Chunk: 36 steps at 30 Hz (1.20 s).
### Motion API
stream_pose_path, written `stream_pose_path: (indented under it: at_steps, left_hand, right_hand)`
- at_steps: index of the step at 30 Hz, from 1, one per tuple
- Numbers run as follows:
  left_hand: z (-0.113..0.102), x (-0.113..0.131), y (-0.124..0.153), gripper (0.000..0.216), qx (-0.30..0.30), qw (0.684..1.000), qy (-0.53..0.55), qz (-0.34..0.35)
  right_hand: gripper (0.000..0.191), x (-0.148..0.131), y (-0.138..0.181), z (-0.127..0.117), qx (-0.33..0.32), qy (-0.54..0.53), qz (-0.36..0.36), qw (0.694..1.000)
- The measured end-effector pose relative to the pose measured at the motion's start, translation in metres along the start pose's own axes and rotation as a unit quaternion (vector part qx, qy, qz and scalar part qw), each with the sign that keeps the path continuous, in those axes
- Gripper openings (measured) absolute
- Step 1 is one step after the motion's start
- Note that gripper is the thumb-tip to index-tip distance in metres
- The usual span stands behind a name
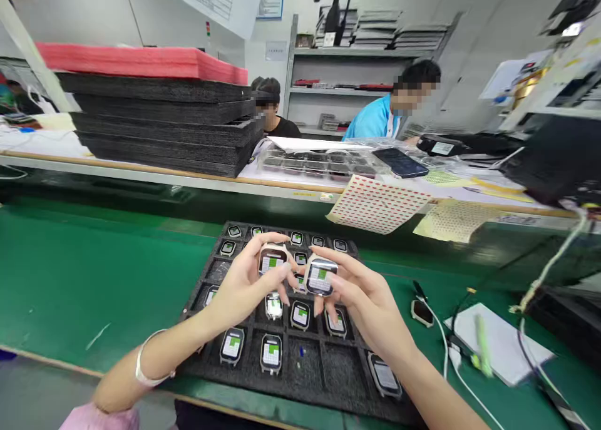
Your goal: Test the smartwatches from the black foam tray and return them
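My left hand (251, 284) grips a smartwatch body (271, 259) without a strap, its lit screen facing me. Close beside it, my right hand (364, 295) pinches a second watch body (320, 275), also lit with green and white blocks. Both are raised above a black foam tray (305, 402) divided into square compartments. Several more watch bodies lie in it, among them one (271, 353) in the front row and another (385, 375) at the front right. Two front compartments hold no watch; a tiny blue piece (302, 352) lies in one. My hands hide part of the tray's middle.
On the green bench (70, 273), a separate watch (422, 312), white cables (444, 342) and a white pad (502, 342) lie at right. A raised shelf carries stacked black foam trays (159, 123), a phone (400, 163) and hanging sticker sheets (378, 203). Two people sit beyond.
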<state>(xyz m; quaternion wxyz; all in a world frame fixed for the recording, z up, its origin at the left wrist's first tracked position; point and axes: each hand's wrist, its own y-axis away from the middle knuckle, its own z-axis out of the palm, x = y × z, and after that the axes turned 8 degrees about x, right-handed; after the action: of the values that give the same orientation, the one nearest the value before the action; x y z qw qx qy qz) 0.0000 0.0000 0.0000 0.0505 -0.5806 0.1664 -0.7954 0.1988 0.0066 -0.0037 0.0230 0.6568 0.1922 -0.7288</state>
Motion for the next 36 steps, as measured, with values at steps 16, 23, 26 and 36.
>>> stream_pose_path:
  at_steps: [16, 23, 26, 36]
  left_hand:
    - [-0.001, 0.001, 0.006, 0.057, -0.001, 0.999, 0.050, -0.019]
    - [0.002, -0.006, 0.010, 0.076, -0.037, 0.995, 0.048, -0.083]
    - [0.003, -0.013, 0.013, 0.084, -0.065, 0.992, 0.040, -0.100]
    - [0.013, -0.031, 0.019, 0.063, -0.076, 0.987, 0.042, -0.137]
  right_hand:
    - [0.052, -0.007, -0.002, 0.008, -0.033, -0.001, -0.010, 0.999]
    - [0.055, 0.001, 0.015, -0.007, -0.026, 0.062, 0.009, 0.998]
    - [0.052, 0.007, 0.028, -0.023, -0.023, 0.198, 0.004, 0.980]
    - [0.056, 0.051, 0.075, -0.057, -0.161, 0.496, 0.012, 0.853]
